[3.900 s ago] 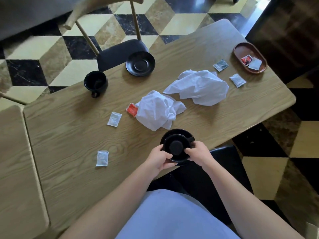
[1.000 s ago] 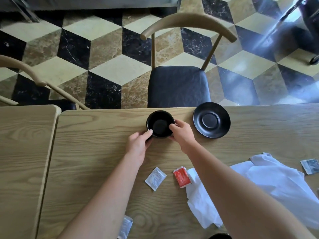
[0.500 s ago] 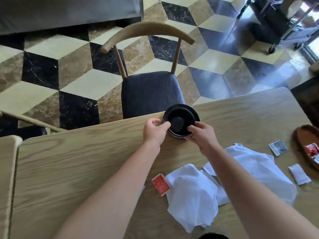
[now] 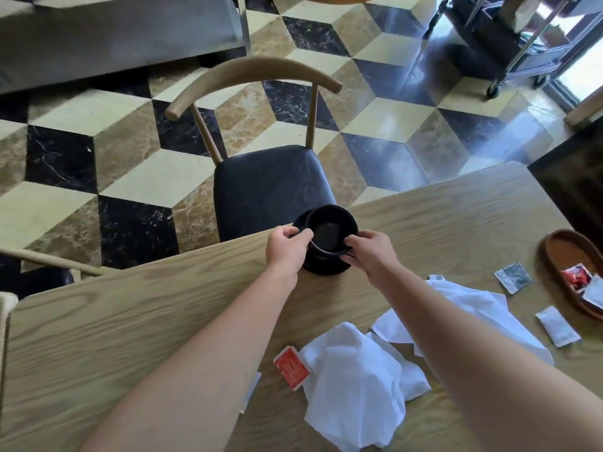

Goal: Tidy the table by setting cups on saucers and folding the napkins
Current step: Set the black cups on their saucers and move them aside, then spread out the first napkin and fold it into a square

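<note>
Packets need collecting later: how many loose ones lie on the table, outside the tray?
4 showing: red packet left of the napkins, white packet mostly behind the left forearm, grey packet and another white packet near the tray. Napkins or arms may hide more.

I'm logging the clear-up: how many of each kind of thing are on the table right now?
Cup: 1
Saucer: 1
Napkins: 2
Packets: 6 (4 loose, one partly under the forearm; 2 in the tray)
Tray: 1
Total: 11
</note>
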Tool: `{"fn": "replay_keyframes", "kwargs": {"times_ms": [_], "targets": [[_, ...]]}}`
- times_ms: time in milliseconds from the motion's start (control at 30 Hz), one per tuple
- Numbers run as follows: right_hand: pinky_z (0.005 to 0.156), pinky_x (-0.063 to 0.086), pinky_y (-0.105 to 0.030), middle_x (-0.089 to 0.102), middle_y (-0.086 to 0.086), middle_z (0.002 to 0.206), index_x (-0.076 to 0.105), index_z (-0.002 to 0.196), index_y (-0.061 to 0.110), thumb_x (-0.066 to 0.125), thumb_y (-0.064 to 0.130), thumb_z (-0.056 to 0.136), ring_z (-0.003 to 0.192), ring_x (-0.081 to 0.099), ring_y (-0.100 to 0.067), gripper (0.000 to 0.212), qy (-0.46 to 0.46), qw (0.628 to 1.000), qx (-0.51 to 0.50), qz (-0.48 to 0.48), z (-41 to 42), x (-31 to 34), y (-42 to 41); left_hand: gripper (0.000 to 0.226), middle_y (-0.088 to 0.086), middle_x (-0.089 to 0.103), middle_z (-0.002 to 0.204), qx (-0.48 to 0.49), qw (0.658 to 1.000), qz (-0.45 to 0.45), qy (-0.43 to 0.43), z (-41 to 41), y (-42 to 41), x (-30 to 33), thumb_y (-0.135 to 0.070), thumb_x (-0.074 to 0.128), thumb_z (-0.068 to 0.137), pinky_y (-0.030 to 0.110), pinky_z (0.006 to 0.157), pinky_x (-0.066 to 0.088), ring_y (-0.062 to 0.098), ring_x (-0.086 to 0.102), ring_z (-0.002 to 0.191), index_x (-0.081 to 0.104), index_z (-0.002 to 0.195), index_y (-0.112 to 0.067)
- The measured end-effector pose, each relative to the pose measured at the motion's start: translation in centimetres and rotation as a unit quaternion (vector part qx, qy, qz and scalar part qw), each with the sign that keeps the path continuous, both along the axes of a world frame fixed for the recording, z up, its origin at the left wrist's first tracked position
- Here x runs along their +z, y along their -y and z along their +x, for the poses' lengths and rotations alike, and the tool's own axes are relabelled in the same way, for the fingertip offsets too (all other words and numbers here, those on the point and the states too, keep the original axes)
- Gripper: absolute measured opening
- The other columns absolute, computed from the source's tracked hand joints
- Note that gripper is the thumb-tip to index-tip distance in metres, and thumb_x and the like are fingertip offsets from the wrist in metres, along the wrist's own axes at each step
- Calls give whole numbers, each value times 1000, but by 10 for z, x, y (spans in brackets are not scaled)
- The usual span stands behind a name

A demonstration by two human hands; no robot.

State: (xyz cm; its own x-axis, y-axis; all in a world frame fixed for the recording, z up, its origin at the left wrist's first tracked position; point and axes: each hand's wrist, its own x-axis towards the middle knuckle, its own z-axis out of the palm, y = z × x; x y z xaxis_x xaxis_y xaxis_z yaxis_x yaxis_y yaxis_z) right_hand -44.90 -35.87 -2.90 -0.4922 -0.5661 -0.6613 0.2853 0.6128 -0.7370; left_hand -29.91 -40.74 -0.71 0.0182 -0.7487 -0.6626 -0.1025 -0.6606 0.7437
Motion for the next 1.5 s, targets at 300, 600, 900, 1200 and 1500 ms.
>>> {"fn": "replay_keyframes", "kwargs": {"times_ms": [300,600,900,1200,1500], "targets": [[76,62,-31,68,-16,89,70,80,16,62,-1,87,83,68,-25,20,-31,999,24,10,2,-3,3,27,-17,65,91,-13,999,-34,30,7,0,-10,-19,76,73,40,85,62,11,71,76,68,99,-17],[83,61,-35,72,-22,112,70,104,12,65,11,95,105,71,-30,11,-29,998,52,-2,8,1,3,11,3,70,90,-38,996,-28,74,12,2,-7,-16,73,83,32,48,60,19,75,56,63,89,-17],[70,60,-27,65,-5,86,70,92,18,60,24,100,84,65,-17,14,-57,998,39,-6,17,1,0,15,-5,69,91,-34,996,-36,80,8,4,-3,-13,74,85,20,36,46,15,74,53,65,96,-19],[104,53,-43,57,-11,138,41,151,13,71,28,92,113,67,-23,67,-34,996,-66,-53,25,19,-34,23,-1,64,97,-37,966,-170,189,12,-25,7,-12,69,79,11,56,48,11,67,70,64,100,-19],[82,63,-34,64,-2,119,62,117,13,65,2,86,101,70,-18,33,-22,993,-86,-80,39,52,-131,9,-4,64,83,-261,938,-160,164,10,-138,22,-24,67,80,28,65,48,15,61,76,62,87,-23]]}}
